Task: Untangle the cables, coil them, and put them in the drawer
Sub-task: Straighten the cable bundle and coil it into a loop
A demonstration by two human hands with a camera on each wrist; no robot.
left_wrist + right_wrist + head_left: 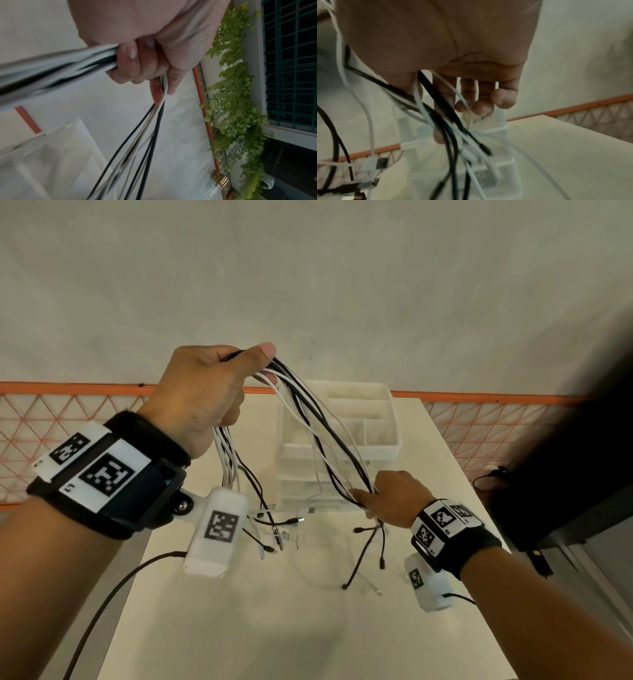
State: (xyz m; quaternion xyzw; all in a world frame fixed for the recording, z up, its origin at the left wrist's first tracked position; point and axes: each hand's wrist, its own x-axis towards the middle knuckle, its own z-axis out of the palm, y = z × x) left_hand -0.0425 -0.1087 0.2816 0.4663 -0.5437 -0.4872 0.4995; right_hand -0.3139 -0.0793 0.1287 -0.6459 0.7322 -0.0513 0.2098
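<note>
My left hand [202,395] is raised above the white table [267,628], its fingers [135,65] curled into a fist round a bundle of black and white cables [318,419], with the thumb laid along the top of the bundle. From under that fist one part of the bundle hangs straight down, its loose plug ends dangling just over the table below my wrist. The other part leaves past my thumb and slopes down and to the right, to my right hand [394,494], which is lower and near the table. There the strands pass between the thumb and the first fingers [443,97] of my right hand; the other fingers are loosely bent and slightly parted, and whether they press on any strand I cannot tell, as the wrist view is blurred. Below my right fingers more black ends trail onto the table. Beyond the sloping cables, farther off than both hands, stands the clear plastic drawer unit [301,474] with a white divided tray [380,446] on top.
</note>
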